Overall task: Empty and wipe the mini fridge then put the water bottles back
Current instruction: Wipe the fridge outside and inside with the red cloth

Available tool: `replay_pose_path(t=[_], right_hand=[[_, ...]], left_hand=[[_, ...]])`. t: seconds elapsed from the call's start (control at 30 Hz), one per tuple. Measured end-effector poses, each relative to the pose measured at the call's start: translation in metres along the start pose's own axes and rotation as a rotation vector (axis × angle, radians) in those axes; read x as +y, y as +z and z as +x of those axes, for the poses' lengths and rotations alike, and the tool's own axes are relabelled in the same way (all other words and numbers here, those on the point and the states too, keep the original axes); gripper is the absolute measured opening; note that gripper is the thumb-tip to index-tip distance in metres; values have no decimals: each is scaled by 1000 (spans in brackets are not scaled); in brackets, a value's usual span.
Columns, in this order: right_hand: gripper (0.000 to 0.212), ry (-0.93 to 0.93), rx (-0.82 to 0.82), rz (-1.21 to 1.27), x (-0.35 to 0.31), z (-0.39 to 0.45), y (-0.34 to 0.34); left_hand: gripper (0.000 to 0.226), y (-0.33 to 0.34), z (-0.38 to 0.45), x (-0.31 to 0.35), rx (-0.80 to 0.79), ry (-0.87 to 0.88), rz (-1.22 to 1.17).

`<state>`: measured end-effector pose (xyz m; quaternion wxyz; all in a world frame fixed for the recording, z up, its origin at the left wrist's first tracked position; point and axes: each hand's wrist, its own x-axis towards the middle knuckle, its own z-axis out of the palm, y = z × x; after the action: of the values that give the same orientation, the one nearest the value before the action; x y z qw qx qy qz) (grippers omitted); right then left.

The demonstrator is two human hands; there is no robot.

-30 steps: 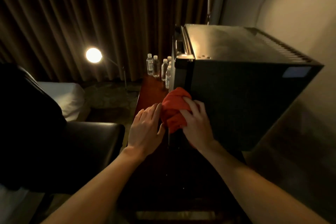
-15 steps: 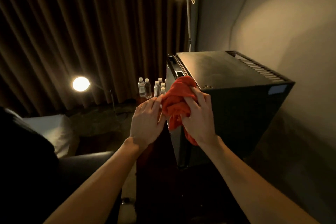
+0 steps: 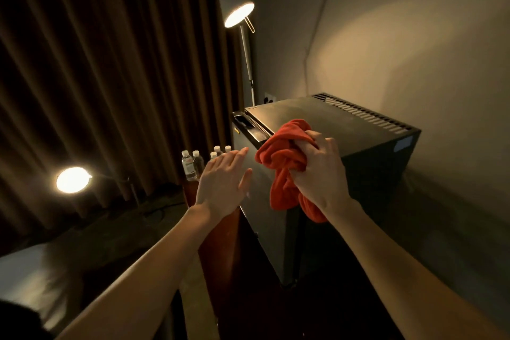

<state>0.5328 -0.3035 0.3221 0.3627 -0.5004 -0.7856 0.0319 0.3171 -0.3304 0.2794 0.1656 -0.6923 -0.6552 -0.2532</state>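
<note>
The black mini fridge [image 3: 345, 130] stands on a dark red-brown table [image 3: 218, 251], its door closed and facing left. My right hand [image 3: 317, 171] grips a bunched red cloth [image 3: 281, 157] at the fridge's near top corner; a tail of the cloth hangs down below the fist. My left hand [image 3: 223, 182] is flat with straight fingers, just in front of the door face, holding nothing. Several clear water bottles [image 3: 190, 164] with white caps stand on the table beyond the fridge door, partly hidden by my left hand.
A floor lamp [image 3: 237, 11] shines above the fridge's far corner, and its reflection or a second lamp [image 3: 72, 179] glows low at the left. Dark curtains [image 3: 110, 63] close the back. A wall [image 3: 414, 50] runs right behind the fridge. A dark chair edge shows at bottom left.
My right hand has lifted the cloth from the door's edge up to the fridge's top corner. My left hand has let go of the cloth and opened flat. The view has tilted upward.
</note>
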Motion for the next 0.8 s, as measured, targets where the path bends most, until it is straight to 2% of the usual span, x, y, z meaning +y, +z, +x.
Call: replay_pose_path(t=[0.1, 0.27, 0.47, 0.63, 0.8], right_hand=[[60, -1, 4, -24, 7, 16, -7], [57, 42, 13, -93, 17, 50, -24], [49, 69, -38, -150, 28, 83, -11], [46, 80, -1, -238, 27, 112, 2], [34, 115, 94, -313, 22, 144, 18]], left_hand=[[50, 2, 15, -6, -7, -46, -16], [49, 8, 47, -9, -8, -13, -7], [48, 21, 90, -11, -15, 55, 8], [58, 44, 134, -27, -17, 117, -38], [51, 77, 180, -51, -17, 200, -126]])
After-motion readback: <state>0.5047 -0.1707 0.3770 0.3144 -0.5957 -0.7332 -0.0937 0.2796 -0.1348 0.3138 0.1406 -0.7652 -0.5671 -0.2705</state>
